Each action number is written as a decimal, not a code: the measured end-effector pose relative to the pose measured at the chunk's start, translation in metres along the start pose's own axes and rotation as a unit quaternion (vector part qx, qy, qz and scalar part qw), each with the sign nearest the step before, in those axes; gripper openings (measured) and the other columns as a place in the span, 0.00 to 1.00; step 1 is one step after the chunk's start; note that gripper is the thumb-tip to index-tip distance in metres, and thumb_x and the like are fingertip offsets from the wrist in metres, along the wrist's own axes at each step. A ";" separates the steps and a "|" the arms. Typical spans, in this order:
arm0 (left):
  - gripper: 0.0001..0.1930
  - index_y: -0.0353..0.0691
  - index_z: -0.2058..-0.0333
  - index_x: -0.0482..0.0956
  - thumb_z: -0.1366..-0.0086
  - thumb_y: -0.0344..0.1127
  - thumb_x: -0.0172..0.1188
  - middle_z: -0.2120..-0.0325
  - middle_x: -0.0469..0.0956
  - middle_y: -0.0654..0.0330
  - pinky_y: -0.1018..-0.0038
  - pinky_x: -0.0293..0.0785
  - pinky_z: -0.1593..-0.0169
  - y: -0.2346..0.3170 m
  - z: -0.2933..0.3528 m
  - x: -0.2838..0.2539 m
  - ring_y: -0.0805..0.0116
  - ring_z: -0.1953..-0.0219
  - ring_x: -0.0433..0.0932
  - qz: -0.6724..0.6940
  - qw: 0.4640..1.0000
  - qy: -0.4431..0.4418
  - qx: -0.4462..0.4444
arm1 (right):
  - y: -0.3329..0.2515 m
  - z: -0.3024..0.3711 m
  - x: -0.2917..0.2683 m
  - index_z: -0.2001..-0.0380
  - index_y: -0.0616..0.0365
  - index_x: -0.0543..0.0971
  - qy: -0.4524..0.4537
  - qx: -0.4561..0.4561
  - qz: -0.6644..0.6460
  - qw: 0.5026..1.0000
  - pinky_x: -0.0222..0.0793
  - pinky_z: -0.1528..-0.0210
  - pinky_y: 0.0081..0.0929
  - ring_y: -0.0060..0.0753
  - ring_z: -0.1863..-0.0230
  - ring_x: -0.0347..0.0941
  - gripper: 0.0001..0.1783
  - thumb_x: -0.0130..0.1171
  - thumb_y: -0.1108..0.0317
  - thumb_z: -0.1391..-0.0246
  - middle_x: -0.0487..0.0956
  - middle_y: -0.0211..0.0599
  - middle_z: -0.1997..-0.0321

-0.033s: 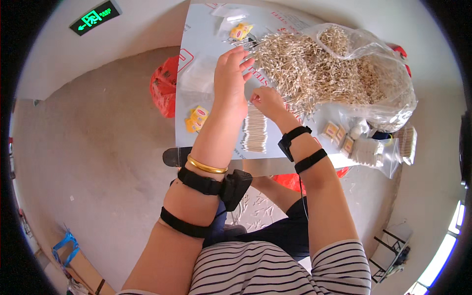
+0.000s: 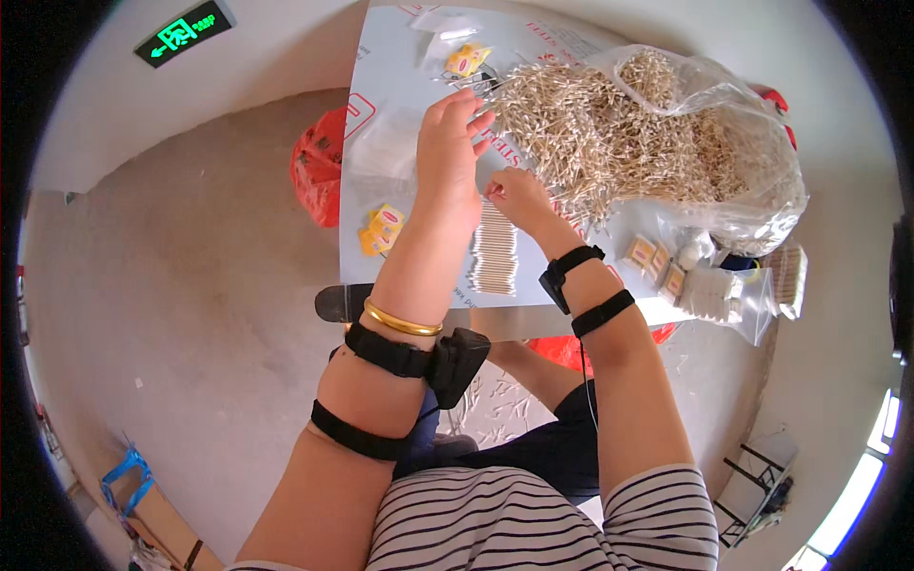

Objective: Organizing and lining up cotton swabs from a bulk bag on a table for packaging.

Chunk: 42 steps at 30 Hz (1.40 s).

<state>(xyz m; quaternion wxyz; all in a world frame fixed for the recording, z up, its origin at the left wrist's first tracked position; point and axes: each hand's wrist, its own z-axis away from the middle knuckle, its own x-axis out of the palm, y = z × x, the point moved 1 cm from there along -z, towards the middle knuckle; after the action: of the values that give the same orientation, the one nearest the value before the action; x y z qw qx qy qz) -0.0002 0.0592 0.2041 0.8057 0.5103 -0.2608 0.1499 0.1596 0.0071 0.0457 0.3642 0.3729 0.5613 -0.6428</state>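
My left hand (image 2: pixel 449 138) is raised over the table with its fingers apart, at the left edge of a big heap of cotton swabs (image 2: pixel 571 133). Nothing shows in its grasp. My right hand (image 2: pixel 519 198) is closed, fingers curled together at the far end of a neat row of swabs (image 2: pixel 494 252) laid side by side. Whatever it may hold is hidden by the fingers. The heap spills from a clear plastic bag (image 2: pixel 762 205) lying on its side at the right.
Yellow packets (image 2: pixel 381 230) lie at the table's left edge, with more yellow packets (image 2: pixel 466 60) at the back. Clear sleeves (image 2: pixel 381 143) lie left of my left hand. Small boxes (image 2: pixel 647 255) and bagged swab bundles (image 2: pixel 712 293) sit at right. A red bag (image 2: pixel 319 167) hangs beside the table.
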 end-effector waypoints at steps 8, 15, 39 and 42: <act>0.21 0.41 0.43 0.75 0.29 0.44 0.58 0.46 0.76 0.61 0.65 0.64 0.40 -0.002 0.001 0.005 0.66 0.43 0.75 0.015 1.000 -0.002 -0.013 | 0.045 0.013 -0.020 0.60 0.52 0.84 0.064 0.084 -0.104 0.989 0.77 0.55 0.44 0.48 0.59 0.82 0.10 0.61 0.72 0.46 0.85 0.39 0.60; 0.18 0.42 0.47 0.77 0.30 0.44 0.61 0.48 0.77 0.62 0.66 0.64 0.40 -0.003 0.002 0.006 0.67 0.44 0.75 0.022 1.000 0.002 -0.019 | 0.063 0.025 -0.031 0.65 0.48 0.84 0.082 -0.030 0.061 0.994 0.75 0.48 0.42 0.46 0.49 0.76 0.09 0.63 0.74 0.49 0.78 0.37 0.58; 0.18 0.41 0.45 0.76 0.28 0.43 0.58 0.48 0.76 0.62 0.66 0.65 0.41 -0.005 0.001 0.009 0.67 0.45 0.76 0.020 0.999 -0.015 -0.021 | 0.020 -0.017 -0.014 0.67 0.52 0.84 0.103 -0.008 -0.011 0.995 0.76 0.53 0.44 0.47 0.55 0.79 0.04 0.62 0.67 0.45 0.82 0.38 0.62; 0.19 0.41 0.45 0.76 0.29 0.43 0.58 0.48 0.76 0.62 0.66 0.65 0.41 -0.002 0.000 0.007 0.67 0.44 0.75 0.021 1.000 -0.014 -0.015 | 0.025 -0.014 -0.017 0.66 0.52 0.84 0.113 -0.009 -0.031 0.993 0.75 0.52 0.44 0.47 0.54 0.78 0.04 0.61 0.70 0.45 0.81 0.38 0.62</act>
<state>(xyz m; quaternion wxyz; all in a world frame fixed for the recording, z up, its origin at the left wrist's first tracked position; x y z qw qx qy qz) 0.0068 0.0585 0.2063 0.8061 0.4949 -0.2846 0.1557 0.1902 0.0188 0.0481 0.2818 0.4224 0.6159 -0.6023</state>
